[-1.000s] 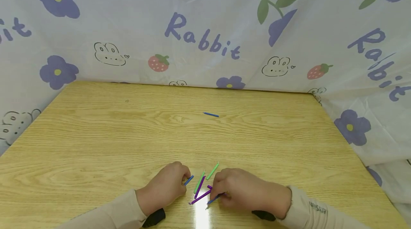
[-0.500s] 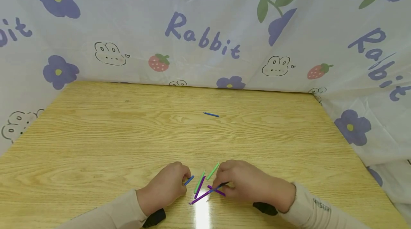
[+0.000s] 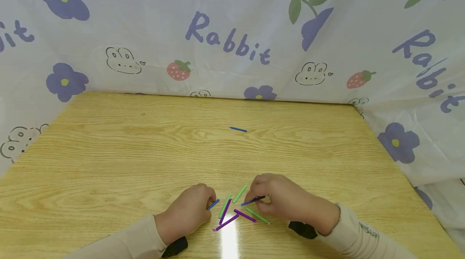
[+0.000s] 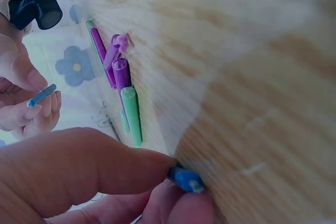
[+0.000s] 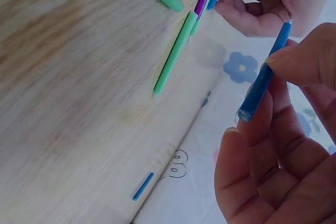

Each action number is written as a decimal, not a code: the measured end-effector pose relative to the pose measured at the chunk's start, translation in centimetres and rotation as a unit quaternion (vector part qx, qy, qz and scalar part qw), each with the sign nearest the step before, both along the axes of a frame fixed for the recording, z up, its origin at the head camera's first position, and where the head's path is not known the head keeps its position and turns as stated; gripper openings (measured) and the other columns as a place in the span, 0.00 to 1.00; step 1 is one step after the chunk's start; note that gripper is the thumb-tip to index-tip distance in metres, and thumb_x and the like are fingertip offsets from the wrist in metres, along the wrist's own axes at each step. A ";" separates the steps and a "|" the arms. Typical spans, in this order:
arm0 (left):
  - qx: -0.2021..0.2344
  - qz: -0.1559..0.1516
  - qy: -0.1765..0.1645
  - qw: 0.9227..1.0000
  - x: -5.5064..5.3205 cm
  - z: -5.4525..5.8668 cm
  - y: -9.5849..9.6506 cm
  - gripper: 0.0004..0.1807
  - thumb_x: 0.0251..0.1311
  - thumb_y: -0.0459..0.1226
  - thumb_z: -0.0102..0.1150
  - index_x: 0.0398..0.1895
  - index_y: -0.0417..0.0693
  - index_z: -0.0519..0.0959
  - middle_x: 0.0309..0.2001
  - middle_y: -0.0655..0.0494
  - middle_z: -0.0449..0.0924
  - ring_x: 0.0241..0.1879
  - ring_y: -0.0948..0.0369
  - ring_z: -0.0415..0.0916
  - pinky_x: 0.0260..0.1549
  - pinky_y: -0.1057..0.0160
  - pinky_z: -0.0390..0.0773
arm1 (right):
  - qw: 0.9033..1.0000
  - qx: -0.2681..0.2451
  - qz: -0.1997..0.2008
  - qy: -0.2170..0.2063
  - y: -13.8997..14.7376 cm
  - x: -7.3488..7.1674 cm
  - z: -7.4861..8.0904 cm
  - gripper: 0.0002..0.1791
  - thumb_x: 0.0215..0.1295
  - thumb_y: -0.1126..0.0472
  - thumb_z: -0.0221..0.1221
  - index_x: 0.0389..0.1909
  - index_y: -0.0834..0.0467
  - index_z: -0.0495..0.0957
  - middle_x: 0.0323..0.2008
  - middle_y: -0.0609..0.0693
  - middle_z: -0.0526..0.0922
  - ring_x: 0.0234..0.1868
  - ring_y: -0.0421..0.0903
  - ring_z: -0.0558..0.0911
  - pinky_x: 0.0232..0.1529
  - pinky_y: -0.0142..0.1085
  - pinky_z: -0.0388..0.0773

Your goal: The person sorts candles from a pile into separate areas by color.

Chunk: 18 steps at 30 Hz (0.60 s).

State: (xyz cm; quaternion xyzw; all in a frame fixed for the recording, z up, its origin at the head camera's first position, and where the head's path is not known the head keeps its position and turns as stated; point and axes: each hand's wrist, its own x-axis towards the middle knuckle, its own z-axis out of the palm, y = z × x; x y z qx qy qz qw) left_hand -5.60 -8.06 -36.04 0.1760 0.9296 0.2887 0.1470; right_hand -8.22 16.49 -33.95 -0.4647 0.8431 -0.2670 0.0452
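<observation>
Wood-grain tabletop (image 3: 109, 154): left grip (image 3: 189, 212) pinched one blue stick (image 4: 187, 179), right grip (image 3: 277, 194) another blue stick (image 5: 257, 90), light pressure probably serving best.

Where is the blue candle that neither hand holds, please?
In the head view, the blue candle lies far back on the table, slightly right of centre, beyond the green candles and right hand.

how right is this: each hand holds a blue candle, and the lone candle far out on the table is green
Not green: the lone candle far out on the table is blue, as the head view shows; the rest is right.
</observation>
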 end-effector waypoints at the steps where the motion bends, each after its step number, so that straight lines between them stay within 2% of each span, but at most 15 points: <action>1: 0.000 0.000 0.002 1.000 0.0 0.0 0.0 0.10 0.45 0.19 0.63 0.26 0.40 0.77 0.25 0.55 0.67 0.26 0.60 0.64 0.27 0.62 0.69 | 1.000 -0.001 -0.001 -0.002 0.1 0.0 0.0 0.14 0.53 0.74 0.62 0.36 0.55 0.86 0.33 0.42 0.80 0.35 0.34 0.76 0.37 0.25 0.75; 10: -0.006 -0.012 0.033 0.999 0.1 -0.1 -0.1 0.12 0.44 0.18 0.62 0.22 0.42 0.74 0.23 0.56 0.65 0.25 0.60 0.61 0.25 0.64 0.64 | 1.000 0.000 -0.022 -0.017 0.3 0.0 0.2 0.12 0.55 0.73 0.63 0.36 0.54 0.86 0.34 0.41 0.80 0.36 0.35 0.78 0.37 0.28 0.77; 15: -0.009 -0.016 0.039 0.999 0.1 -0.2 -0.1 0.13 0.44 0.18 0.61 0.21 0.44 0.73 0.23 0.56 0.64 0.25 0.61 0.59 0.25 0.64 0.62 | 0.999 0.006 -0.037 -0.023 0.3 -0.1 0.4 0.12 0.57 0.73 0.62 0.37 0.54 0.86 0.35 0.41 0.81 0.38 0.36 0.79 0.40 0.30 0.78; 18: -0.008 -0.016 0.038 0.999 0.1 -0.2 -0.1 0.12 0.43 0.18 0.61 0.22 0.43 0.74 0.23 0.57 0.65 0.25 0.61 0.61 0.25 0.64 0.64 | 0.999 -0.002 -0.039 -0.022 0.4 -0.3 0.4 0.12 0.57 0.73 0.62 0.37 0.55 0.86 0.35 0.42 0.81 0.38 0.36 0.79 0.40 0.30 0.78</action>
